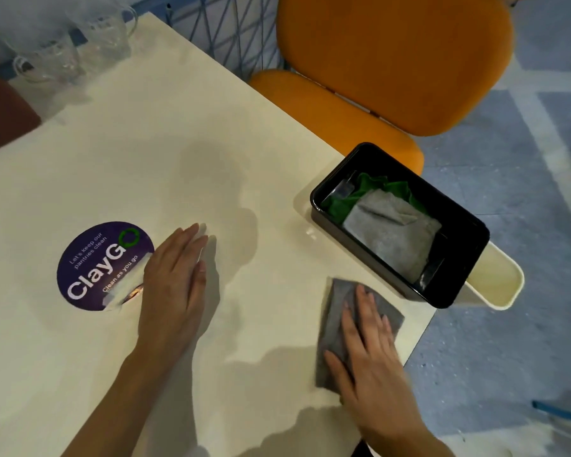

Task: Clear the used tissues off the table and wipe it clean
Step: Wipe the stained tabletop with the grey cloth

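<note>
The left grip [173, 285] lies palm-down & flat on the white desk [145, 143], fingers straight & pressed together, nothing curled. A crumpled white tissue [126, 285] w/ an orange-ish stain pokes out from under this grip's thumb-side edge. Can't tell how much of it sits under the palm. The tissue lies over the rim of a round purple "ClayGo" sticker [93, 265], which sits just left of the grip.

The right grip [366, 351] is also flat, fingers straight & slightly fanned, pressing down on a grey cloth [335, 298]. No pinch, only the palm & finger pads on top. The cloth shows beyond the fingertips & on the thumb side, & lies near the desk's right edge. The two grips are well apart, w/ bare desk btw them.

Beyond the right grip's fingertips, near the cloth, a black box [419, 173] stands at the desk corner. It sits partly on a white tray [498, 285] that sticks out past the desk edge. Inside the box a folded grey rag [389, 232] lies on top of a green rag [340, 202].

Further beyond the box is an orange chair [393, 61]. Far ahead & left of the left grip, clear glass mugs [80, 37] stand at the desk's far corner, blurred.
</note>
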Motion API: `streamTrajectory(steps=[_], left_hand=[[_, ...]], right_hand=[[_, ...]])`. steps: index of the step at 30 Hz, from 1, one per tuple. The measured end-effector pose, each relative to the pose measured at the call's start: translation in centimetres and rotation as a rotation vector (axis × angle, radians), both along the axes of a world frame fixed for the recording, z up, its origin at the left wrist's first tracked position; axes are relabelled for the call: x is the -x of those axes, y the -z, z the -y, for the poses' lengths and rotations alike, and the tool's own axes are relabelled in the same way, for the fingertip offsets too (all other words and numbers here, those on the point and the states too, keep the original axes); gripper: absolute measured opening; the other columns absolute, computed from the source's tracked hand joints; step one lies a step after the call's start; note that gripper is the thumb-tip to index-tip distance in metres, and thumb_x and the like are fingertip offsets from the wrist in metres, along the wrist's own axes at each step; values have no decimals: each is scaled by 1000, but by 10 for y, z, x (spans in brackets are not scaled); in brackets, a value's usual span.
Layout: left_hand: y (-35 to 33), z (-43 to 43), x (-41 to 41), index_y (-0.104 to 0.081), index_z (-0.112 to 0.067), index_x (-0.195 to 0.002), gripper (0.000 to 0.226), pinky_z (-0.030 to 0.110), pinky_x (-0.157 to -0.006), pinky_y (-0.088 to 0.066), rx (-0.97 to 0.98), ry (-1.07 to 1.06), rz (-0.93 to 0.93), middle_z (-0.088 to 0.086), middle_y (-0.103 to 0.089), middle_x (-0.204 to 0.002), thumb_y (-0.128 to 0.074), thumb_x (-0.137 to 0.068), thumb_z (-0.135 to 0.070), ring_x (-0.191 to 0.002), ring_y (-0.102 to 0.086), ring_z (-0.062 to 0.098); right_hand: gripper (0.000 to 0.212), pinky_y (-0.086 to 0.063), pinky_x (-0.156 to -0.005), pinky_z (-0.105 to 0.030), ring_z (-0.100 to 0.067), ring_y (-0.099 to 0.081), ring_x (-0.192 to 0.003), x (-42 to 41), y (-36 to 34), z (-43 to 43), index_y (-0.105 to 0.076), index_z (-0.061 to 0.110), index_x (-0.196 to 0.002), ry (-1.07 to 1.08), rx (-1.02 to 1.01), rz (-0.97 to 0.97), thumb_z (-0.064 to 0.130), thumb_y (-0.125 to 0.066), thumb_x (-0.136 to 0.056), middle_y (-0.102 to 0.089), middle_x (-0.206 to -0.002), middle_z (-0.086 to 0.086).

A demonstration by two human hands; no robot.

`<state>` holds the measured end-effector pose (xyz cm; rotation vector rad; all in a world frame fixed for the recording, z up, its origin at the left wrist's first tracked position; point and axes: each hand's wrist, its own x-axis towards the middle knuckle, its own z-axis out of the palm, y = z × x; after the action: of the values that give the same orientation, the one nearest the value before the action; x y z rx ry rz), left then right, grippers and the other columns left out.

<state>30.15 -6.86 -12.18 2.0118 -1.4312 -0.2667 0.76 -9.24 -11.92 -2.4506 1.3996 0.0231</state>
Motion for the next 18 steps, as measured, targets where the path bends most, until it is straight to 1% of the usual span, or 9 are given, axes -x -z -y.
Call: streamTrajectory(steps=[2, 3, 5, 7, 10, 13, 15, 18], left_hand=[[2, 2, -1, -53, -10, -137, 43, 42, -116, -29, -4, 10, 20, -1, -45, -149, -36, -99, -17, -140, -36, 19], [2, 2, -1, -53, -10, -137, 42, 42, -116, -29, -4, 6, 21, -1, -46, -148, -35, -99, -17, -140, -36, 19], [3, 2, 0, -53, -10, -137, 42, 42, -115, -29, 1, -6, 18, -1, -46, -148, -36, -99, -17, -140, -37, 19], [2, 2, 1, -53, -10, -137, 42, 42, -115, -30, 4, -20, 11, -1, -47, -148, -36, -100, -17, -140, -37, 18], [3, 3, 0, -52, -11, -138, 41, 42, -115, -30, -3, -30, 7, -1, -47, -148, -35, -101, -18, -140, -37, 18], [3, 0, -1, -53, -11, -137, 41, 42, -115, -31, -5, -35, 7, 0, -48, -147, -35, -102, -20, -139, -38, 18], [3, -2, -3, -53, -11, -137, 40, 41, -115, -31, -5, -43, 17, 1, -48, -146, -36, -102, -20, -139, -38, 18], [5, -2, -1, -53, -11, -137, 41, 42, -115, -31, -4, -47, 18, 1, -48, -147, -36, -101, -18, -138, -39, 19]], right_hand=[[73, 5, -119, -32, -21, 4, -151, 4, -2, -2, -13, 15, -156, 45, -11, 4, 56, -28, -97, 5, -164, -5], [74, 4, -119, -35, -22, 5, -151, -4, -1, -1, -12, 14, -156, 57, -10, 24, 56, -29, -97, 5, -164, -6], [73, -4, -120, -44, -28, 3, -151, -33, -1, 6, -18, 8, -154, 72, 28, 65, 52, -30, -98, -2, -163, -14], [71, -6, -122, -49, -30, 5, -150, -73, -1, 20, -17, 4, -154, 76, 52, 69, 50, -24, -100, -2, -162, -18], [68, -2, -122, -48, -30, 8, -150, -140, 2, 44, -11, 6, -155, 45, 53, 96, 48, -15, -101, 3, -162, -17], [63, 7, -122, -43, -26, 11, -150, -194, 3, 65, -8, 8, -155, -20, 35, 108, 43, -16, -104, 6, -163, -14], [59, 9, -121, -41, -24, 11, -150, -203, 4, 70, -8, 10, -156, -58, 30, 92, 39, -18, -105, 5, -163, -11], [56, -1, -123, -45, -23, 5, -151, -169, 3, 59, -15, 10, -155, -57, 63, 128, 35, -22, -106, -3, -164, -11]])
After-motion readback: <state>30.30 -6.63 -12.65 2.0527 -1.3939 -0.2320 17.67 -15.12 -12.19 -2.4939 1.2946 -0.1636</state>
